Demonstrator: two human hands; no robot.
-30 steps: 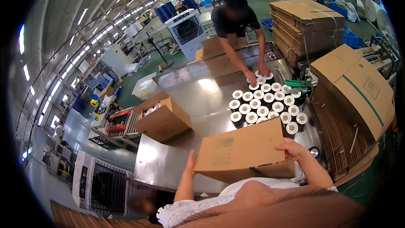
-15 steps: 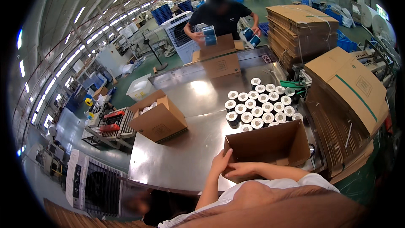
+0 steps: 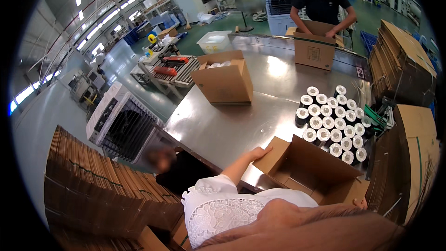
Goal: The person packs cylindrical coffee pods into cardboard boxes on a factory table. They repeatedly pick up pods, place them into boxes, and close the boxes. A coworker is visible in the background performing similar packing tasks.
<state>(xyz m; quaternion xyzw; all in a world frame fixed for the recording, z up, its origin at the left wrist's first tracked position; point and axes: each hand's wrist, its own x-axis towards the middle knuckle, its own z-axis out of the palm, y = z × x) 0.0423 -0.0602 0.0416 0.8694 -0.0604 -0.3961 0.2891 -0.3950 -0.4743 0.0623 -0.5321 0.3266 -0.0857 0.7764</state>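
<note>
An open cardboard box stands at the near right edge of the metal table, its inside bare where I can see it. At its left end my left hand grips the flap, fingers over the edge. My right hand is at the right end flap, with only the fingers showing at its rim; the rest is hidden behind the box and my body. Just beyond the box, several upright rolls with white round tops and dark sides stand close together.
Another open box with white-topped rolls inside stands at the table's left. Across the table, a co-worker reaches into a box. Stacked flat cartons are at right and lower left. Someone in dark clothing is at the near left.
My view has swung left. My hands, together at the box's left end before, are now apart at opposite ends. The co-worker's hands, holding blue rolls before, are now in the far box.
</note>
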